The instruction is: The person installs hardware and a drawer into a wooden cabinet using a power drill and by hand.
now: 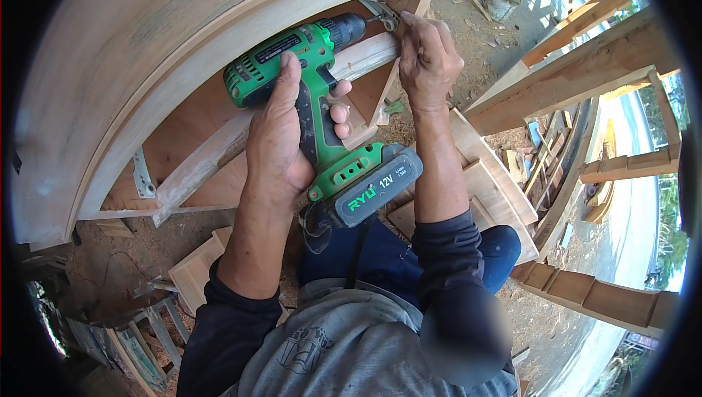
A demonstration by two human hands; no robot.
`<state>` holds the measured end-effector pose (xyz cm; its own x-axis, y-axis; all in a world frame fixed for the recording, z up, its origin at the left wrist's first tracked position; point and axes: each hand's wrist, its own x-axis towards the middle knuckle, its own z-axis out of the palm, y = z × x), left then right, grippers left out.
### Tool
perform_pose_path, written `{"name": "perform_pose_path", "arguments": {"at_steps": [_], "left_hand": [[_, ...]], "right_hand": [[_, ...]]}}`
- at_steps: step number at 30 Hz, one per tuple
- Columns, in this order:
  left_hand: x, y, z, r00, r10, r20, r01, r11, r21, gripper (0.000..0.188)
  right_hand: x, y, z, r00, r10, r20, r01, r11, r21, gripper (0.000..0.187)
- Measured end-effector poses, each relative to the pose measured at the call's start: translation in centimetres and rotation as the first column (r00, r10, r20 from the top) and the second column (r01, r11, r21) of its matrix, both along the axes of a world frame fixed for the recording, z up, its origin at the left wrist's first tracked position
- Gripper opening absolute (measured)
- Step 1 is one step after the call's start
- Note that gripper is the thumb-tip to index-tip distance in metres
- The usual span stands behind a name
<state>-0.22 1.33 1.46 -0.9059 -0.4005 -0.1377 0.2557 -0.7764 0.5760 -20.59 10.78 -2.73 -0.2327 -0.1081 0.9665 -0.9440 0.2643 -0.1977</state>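
My left hand [281, 119] is wrapped round the handle of a green and black cordless drill [322, 97], its thumb along the body and fingers near the trigger. The drill's chuck [346, 30] points up and right, toward a metal bracket [382, 14] on the inner side of a wooden cabinet frame [409, 2]. At the bracket's outer end, my right hand [430, 57] is closed, its thumb and finger pinched on the metal. Whether a screw sits between the bit and the bracket is too small to tell. A whitish wooden rail [212, 152] runs behind the drill.
A curved wooden panel [110, 68] fills the upper left. Another metal strip [143, 175] is fixed inside the frame's left end. Panelled wooden boards [482, 178] lie near my right knee. Timber beams [570, 68] stand at the right, with offcuts and sawdust on the ground.
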Motion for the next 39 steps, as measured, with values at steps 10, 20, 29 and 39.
{"name": "perform_pose_path", "arguments": {"at_steps": [10,20,29,39], "left_hand": [[0.0,-1.4,-0.4,0.997,-0.048,0.052,0.045,0.996,0.072,0.050],[0.0,-1.9,-0.5,0.997,-0.058,-0.047,0.058,0.998,0.005,0.043],[0.6,-1.7,-0.5,1.000,0.009,0.028,-0.005,0.990,-0.144,0.048],[0.6,-1.8,-0.7,0.999,-0.037,0.004,0.038,0.993,-0.108,0.051]], "right_hand": [[-0.5,-0.3,-0.5,1.000,-0.031,0.003,0.031,0.999,-0.012,0.029],[-0.4,-0.3,-0.2,1.000,0.008,-0.026,-0.007,1.000,0.007,0.027],[0.6,-1.1,-0.3,0.994,-0.108,0.008,0.107,0.994,0.027,0.025],[1.0,-0.4,0.5,0.994,-0.112,-0.001,0.112,0.991,0.070,0.018]]}}
